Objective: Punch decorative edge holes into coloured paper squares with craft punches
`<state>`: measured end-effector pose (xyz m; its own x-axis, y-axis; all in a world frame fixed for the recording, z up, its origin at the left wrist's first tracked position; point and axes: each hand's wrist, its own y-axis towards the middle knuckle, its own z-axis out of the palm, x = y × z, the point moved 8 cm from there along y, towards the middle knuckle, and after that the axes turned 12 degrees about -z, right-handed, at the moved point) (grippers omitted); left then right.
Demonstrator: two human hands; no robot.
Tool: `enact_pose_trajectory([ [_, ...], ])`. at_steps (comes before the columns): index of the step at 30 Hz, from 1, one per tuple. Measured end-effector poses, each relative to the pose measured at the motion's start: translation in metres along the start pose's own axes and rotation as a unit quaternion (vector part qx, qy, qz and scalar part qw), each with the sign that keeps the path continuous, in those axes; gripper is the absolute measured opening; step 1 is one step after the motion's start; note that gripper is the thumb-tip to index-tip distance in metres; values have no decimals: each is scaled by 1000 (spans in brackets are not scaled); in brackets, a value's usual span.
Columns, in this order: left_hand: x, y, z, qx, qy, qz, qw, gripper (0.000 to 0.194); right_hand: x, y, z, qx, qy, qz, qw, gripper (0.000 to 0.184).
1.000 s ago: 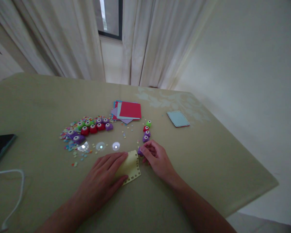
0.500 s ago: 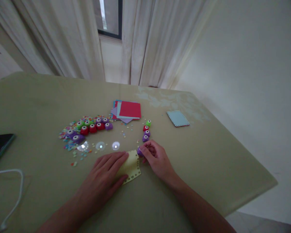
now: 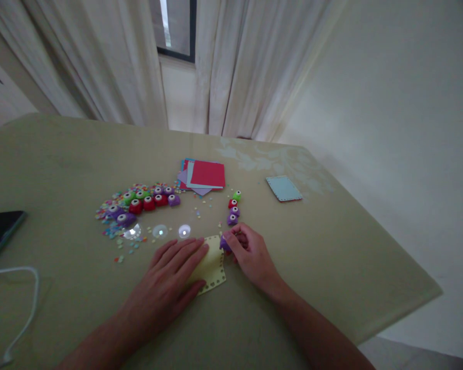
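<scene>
A small yellow paper [image 3: 215,262] with punched holes along its edges lies on the olive table [image 3: 332,257]. My left hand [image 3: 168,280] rests flat on it, fingers stretched out, covering its left part. My right hand [image 3: 247,252] is closed around a small purple paper punch [image 3: 225,243], set against the paper's upper right edge. Three more little punches [image 3: 233,208], green, red and purple, stand in a short line just beyond my right hand.
A cluster of red, green and purple punches [image 3: 146,201] sits among scattered paper bits at the left. A stack of coloured paper [image 3: 204,176] lies farther back, a light blue card [image 3: 283,188] to the right. A dark tablet [image 3: 0,231] and white cable [image 3: 23,303] lie far left.
My right hand has shifted the purple punch slightly along the paper's upper right edge. The left hand stays flat on the paper.
</scene>
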<state>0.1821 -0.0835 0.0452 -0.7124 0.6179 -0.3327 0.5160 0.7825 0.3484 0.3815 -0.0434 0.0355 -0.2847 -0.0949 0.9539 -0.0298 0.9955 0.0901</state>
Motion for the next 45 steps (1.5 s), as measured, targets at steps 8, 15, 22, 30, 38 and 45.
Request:
enact_pose_trajectory([
  [8,-2,-1,4,20,-3,8,1000,58,7,0,4,37,-21,-24,999,28],
  [15,0,-5,8,55,4,5,998,49,15,0,8,80,-130,-60,986,18],
  [22,-3,-4,10,85,-11,20,996,46,17,-2,9,81,-168,-83,979,16],
  [30,-4,-5,9,98,-17,31,995,50,15,3,0,72,-157,-91,981,13],
  [38,-6,-8,10,109,-6,44,993,64,13,3,-1,70,-142,-72,985,14],
  [45,-6,-9,11,106,0,46,993,63,14,4,-1,79,-130,-70,986,12],
])
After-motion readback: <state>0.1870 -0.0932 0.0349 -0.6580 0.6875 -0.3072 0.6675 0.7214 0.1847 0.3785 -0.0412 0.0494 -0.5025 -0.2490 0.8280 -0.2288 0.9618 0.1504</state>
